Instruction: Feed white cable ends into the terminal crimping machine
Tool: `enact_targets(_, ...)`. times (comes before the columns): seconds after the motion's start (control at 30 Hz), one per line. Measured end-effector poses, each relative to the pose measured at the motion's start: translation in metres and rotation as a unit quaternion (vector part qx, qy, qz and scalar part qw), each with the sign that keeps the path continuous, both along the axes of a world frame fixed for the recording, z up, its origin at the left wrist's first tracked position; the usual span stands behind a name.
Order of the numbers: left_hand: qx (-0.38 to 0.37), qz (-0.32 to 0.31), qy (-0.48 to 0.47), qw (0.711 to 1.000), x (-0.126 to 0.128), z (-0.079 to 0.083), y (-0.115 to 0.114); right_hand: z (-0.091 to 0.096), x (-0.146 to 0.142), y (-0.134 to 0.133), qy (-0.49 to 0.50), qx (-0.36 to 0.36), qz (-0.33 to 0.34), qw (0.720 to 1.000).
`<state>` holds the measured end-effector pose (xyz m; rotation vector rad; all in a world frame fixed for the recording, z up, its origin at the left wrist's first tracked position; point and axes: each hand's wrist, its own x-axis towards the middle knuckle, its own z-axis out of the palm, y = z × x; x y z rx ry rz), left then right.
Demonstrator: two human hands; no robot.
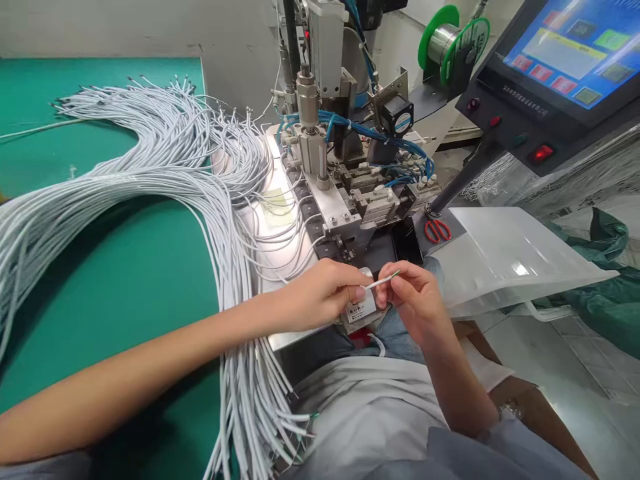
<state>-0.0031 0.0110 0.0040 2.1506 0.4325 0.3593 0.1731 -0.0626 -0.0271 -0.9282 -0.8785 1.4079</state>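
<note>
Pinching a white cable (377, 283), the left hand (323, 293) is clamped on it; the right hand (419, 300) meets its green tip (396, 274), though whether it grips is unclear.

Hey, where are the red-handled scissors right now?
In the head view, right of centre, the red-handled scissors lie at the foot of the screen's slanted post, just beyond your right hand.
</note>
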Motion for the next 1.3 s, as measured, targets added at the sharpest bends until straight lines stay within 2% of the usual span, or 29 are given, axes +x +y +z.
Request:
enact_targets(0.17,-0.079,-0.006,0.027,0.996,-0.002,-0.001,0.003,-0.004,0.004,0.003,0.019,0.0,0.04,0.999)
enact_targets(0.27,-0.113,0.017,0.015,0.993,0.001,0.0,-0.001,-0.009,0.0,0.004,-0.026,0.047,-0.001,0.999)
enact_targets(0.37,-0.126,0.067,-0.033,0.989,0.005,-0.001,-0.007,-0.011,-0.006,0.002,-0.118,0.119,-0.069,0.983)
enact_targets(0.43,-0.068,0.096,-0.053,0.992,0.005,-0.003,-0.01,-0.009,-0.009,0.001,-0.199,0.141,-0.109,0.964)
enact_targets(0.5,0.04,0.105,-0.056,0.992,0.005,-0.005,-0.009,-0.005,-0.008,0.001,-0.281,0.146,-0.127,0.94)
enact_targets(0.57,0.14,0.102,-0.043,0.984,0.003,-0.008,-0.008,0.001,-0.003,0.004,-0.352,0.14,-0.11,0.919)
enact_targets(0.63,0.197,0.102,-0.026,0.975,0.002,-0.011,-0.007,0.005,0.002,0.008,-0.388,0.126,-0.068,0.91)
enact_targets(0.73,0.194,0.127,-0.048,0.971,0.003,-0.015,-0.006,0.005,0.004,0.014,-0.362,0.104,-0.04,0.925)
enact_targets(0.83,0.128,0.146,-0.086,0.977,0.005,-0.017,-0.006,-0.002,-0.006,0.015,-0.296,0.096,-0.082,0.947)
enact_targets(0.9,0.109,0.147,-0.087,0.979,0.006,-0.017,-0.006,-0.007,-0.014,0.013,-0.279,0.1,-0.127,0.946)
enact_targets(0.97,0.152,0.142,-0.074,0.975,0.005,-0.016,-0.005,-0.009,-0.019,0.012,-0.313,0.123,-0.175,0.926)
enact_targets(1.03,0.266,0.125,-0.041,0.955,0.002,-0.015,-0.003,-0.006,-0.018,0.011,-0.381,0.158,-0.193,0.89)
enact_targets(1.1,0.39,0.099,0.006,0.915,-0.001,-0.013,-0.001,-0.002,-0.013,0.014,-0.439,0.178,-0.155,0.867)
enact_targets(1.17,0.456,0.085,0.033,0.885,-0.002,-0.012,0.001,0.001,-0.007,0.018,-0.452,0.171,-0.094,0.871)
enact_targets(1.23,0.435,0.1,0.028,0.894,-0.002,-0.013,0.002,0.002,-0.006,0.022,-0.428,0.16,-0.073,0.886)
enact_targets(1.3,0.35,0.136,-0.005,0.927,-0.001,-0.016,0.001,-0.001,-0.009,0.025,-0.39,0.16,-0.104,0.901)
